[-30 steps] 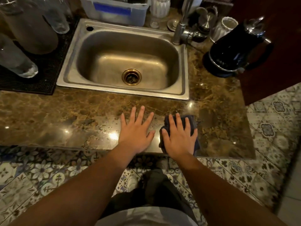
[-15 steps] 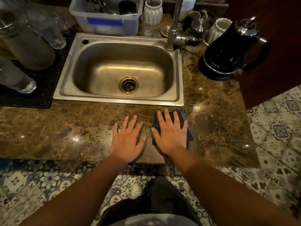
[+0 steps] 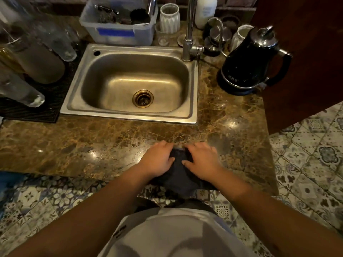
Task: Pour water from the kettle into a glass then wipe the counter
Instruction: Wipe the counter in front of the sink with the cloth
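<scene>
At the far left of the frame, clear glasses lie tipped on a dark ribbed mat. Right of them the steel sink fills the upper middle, with a plastic tub and a white ribbed vase behind it and the tap at its right rear corner.

Low in the centre, at the near edge of the brown marble desk, both hands meet on a dark cloth. The left hand has its fingers curled onto the cloth's left side and appears to grip it; the right hand does the same on the right side, thumbs pointing inward toward each other. The cloth lies directly under and between the hands, its far edge just showing between the knuckles and its near part hanging off the desk edge toward the person. Its long axis seems to run away from the body, though folds hide its true shape. Neither hand is nearer; both touch it.

In the upper right the black kettle stands upright on its base, handle to the right, well apart from the hands. Judging from this, the pouring is done and the wiping is in hand or ending.
</scene>
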